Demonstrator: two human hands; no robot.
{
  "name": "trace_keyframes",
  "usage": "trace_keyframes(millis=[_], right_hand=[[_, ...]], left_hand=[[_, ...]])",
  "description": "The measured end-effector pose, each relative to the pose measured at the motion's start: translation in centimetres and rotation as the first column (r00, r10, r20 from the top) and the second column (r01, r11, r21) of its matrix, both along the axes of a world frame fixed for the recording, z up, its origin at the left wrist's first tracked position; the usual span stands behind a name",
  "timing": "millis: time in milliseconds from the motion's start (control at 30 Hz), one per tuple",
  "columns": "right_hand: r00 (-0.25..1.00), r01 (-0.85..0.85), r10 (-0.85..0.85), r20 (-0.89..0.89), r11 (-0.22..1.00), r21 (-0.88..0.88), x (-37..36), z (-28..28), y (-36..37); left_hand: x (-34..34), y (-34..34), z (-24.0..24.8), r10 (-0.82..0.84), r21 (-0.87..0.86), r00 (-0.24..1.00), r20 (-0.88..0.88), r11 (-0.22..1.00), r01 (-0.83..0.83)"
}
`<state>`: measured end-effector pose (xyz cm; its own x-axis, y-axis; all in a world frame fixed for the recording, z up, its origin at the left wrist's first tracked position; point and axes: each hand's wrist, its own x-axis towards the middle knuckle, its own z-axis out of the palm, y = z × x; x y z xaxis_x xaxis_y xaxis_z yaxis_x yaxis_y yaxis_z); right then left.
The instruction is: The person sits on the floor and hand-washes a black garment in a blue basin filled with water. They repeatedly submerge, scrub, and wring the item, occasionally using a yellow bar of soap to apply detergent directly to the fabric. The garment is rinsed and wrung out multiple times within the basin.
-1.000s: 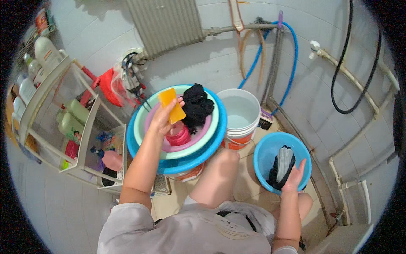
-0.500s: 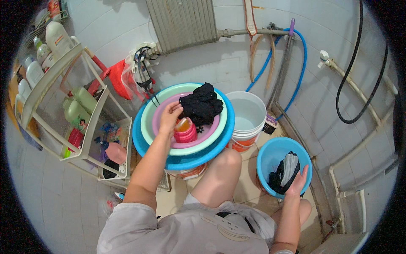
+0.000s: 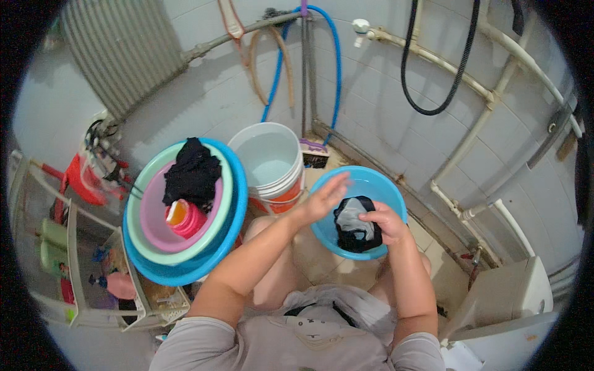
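Observation:
Over the small blue basin point(image 3: 385, 180) in front of me, my right hand point(image 3: 385, 222) grips a black garment with a grey inner side point(image 3: 355, 224), its thumb lying on the grey part. My left hand point(image 3: 324, 199) hangs at the left rim of that basin, fingers stretched out and slightly blurred, holding nothing. To the left, a pink basin point(image 3: 153, 217) sits inside a pale green basin point(image 3: 137, 236) and a wider blue one point(image 3: 238, 204). A bunched black cloth point(image 3: 193, 170) and a bright pink jar point(image 3: 190, 221), with something orange at its top, lie in the pink basin.
A white bucket of water point(image 3: 272, 154) stands between the stacked basins and the small one. Behind it is a purple-and-white scrub brush point(image 3: 314, 153). A shelf rack with bottles point(image 3: 93, 272) stands at the far left. Pipes point(image 3: 433, 59) and a black hose point(image 3: 427, 111) line the right wall.
My view has turned right. My left hand has left the pink jar and moved over to the small basin. My right hand has brought the black-and-grey garment up, thumb now over it.

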<state>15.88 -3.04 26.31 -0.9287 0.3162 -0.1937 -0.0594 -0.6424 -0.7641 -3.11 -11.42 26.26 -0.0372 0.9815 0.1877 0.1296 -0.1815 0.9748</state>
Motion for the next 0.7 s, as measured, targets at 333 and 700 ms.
trace_keyframes(millis=[333,700], right_hand=[[0.841,-0.082,-0.366,0.398,0.64,0.764,2.2,-6.2,5.1],[0.703,0.67,-0.691,0.168,0.722,0.171,0.5,-9.7,6.2]], left_hand=[[1.3,5.6,-0.8,-0.066,-0.27,0.677,0.733,0.885,0.378],[-1.0,8.7,-5.6,0.309,-0.388,0.631,0.712,0.922,-0.013]])
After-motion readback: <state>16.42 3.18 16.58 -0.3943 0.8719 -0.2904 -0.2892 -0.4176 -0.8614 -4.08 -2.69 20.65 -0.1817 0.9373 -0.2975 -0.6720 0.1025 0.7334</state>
